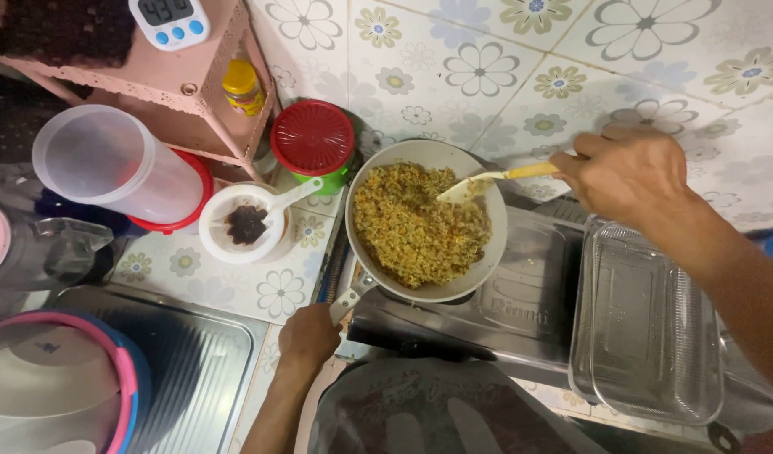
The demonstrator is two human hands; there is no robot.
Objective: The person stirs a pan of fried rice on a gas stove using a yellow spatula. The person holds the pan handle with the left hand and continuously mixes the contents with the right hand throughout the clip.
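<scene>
A pale, round frying pan (426, 220) is sitting level on the stove (521, 294), over its left burner. It is holding a loose heap of yellow-brown fried grains (416, 223) flecked with green, covering most of the pan's floor and leaving a bare strip along the right wall. Its grey handle (350, 296) is pointing down-left, off the stove's front left corner. A spatula (496, 178) with a yellow handle and pale blade is lying tilted across the pan's upper right rim, its blade resting on the grains.
</scene>
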